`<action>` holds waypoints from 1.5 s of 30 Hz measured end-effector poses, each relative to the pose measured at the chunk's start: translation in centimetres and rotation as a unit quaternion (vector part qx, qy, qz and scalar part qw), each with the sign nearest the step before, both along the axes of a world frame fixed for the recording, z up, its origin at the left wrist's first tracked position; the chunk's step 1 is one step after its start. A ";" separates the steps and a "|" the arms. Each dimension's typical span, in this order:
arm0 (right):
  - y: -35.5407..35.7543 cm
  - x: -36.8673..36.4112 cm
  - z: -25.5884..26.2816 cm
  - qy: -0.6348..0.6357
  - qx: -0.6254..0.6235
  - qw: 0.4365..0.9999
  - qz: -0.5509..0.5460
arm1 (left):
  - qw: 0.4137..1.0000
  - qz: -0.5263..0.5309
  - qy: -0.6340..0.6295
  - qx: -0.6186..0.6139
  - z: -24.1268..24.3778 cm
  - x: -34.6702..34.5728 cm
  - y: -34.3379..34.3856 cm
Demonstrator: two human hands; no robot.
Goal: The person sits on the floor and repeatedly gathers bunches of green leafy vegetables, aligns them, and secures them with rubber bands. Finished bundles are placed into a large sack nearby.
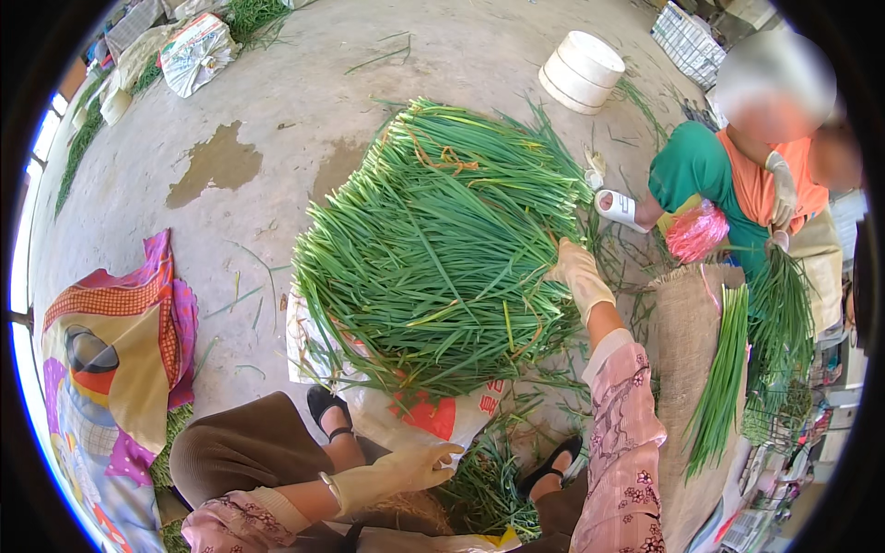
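Note:
A large heap of garlic chives (pixel 429 256), with pale cut stems and long green leaves, lies before me on a printed woven sack (pixel 442 415). My right hand (pixel 581 276), in a cream glove, grips a bundle of stems at the heap's right side; its fingertips are partly hidden among the leaves. Over my lap, my left hand (pixel 394 477) wears the same kind of glove. Its thumb and fingers are apart, with no chives in them. Brown ties (pixel 442 159) lie across the top of the heap. Loose chive scraps (pixel 491 477) litter the ground between my feet.
At right sits a person (pixel 767 166) with gloved hands, holding chives (pixel 781 297). Beside me a burlap-covered surface (pixel 674 359) bears a chive bundle (pixel 719 373); pink twine (pixel 697 231) is behind it. A white bucket (pixel 581 72) stands beyond the heap. Patterned cloth (pixel 124 332) lies left.

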State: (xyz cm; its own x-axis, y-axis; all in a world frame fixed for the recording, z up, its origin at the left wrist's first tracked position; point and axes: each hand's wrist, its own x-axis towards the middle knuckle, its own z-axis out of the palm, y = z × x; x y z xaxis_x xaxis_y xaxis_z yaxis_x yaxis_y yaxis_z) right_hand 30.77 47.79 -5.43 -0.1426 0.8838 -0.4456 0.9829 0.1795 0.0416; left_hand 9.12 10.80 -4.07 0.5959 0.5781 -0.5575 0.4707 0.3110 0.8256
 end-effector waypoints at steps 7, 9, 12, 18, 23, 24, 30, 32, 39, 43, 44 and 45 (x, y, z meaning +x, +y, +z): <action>0.8 -0.8 3.0 0.023 0.052 0.984 0.170 | 0.995 0.102 -0.009 0.011 -1.8 -1.4 2.7; 1.3 -2.5 6.8 0.048 -0.002 0.992 0.113 | 0.982 0.183 -0.049 -0.002 -1.1 -1.9 4.6; 1.6 -1.3 5.4 0.102 -0.083 0.989 0.065 | 0.860 0.337 -0.327 -0.198 0.0 0.3 9.6; -8.3 -1.6 7.9 0.031 -0.046 0.998 -0.010 | 0.711 0.355 -0.526 -0.302 -0.6 8.9 17.0; -22.9 -1.7 11.6 0.002 0.029 0.995 -0.098 | 0.605 0.447 -0.591 -0.290 -0.1 12.6 12.8; -26.0 -1.3 11.2 0.014 0.034 0.993 -0.111 | 0.625 0.433 -0.583 -0.285 -0.2 12.8 11.2; -38.2 0.1 10.8 0.030 0.024 0.988 -0.151 | 0.724 0.355 -0.511 -0.297 2.6 12.7 3.3; -40.1 1.0 11.7 0.076 -0.005 0.979 -0.189 | 0.748 0.369 -0.460 -0.304 2.7 13.6 1.9; -42.1 8.7 17.7 0.349 0.185 0.877 -0.273 | 0.869 0.303 -0.391 0.000 3.6 16.4 -1.5; -39.6 10.6 11.9 0.676 0.137 0.670 -0.275 | 0.905 0.177 -0.375 0.100 0.3 20.6 -2.3; -39.1 10.9 11.3 0.666 0.116 0.678 -0.288 | 0.902 0.193 -0.374 0.096 -1.1 21.3 -1.8; -38.5 11.1 10.7 0.656 0.095 0.685 -0.302 | 0.899 0.209 -0.373 0.091 -2.0 21.9 -1.1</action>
State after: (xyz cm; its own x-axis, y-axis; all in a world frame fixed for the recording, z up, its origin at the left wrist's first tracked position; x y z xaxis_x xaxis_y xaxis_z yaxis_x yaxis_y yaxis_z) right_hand 41.92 9.27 5.23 0.1080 0.9824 -0.1526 0.0893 -0.1624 -0.9827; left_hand 31.01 9.66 -6.09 0.4740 0.8798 0.0341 -0.3622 0.1595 0.9184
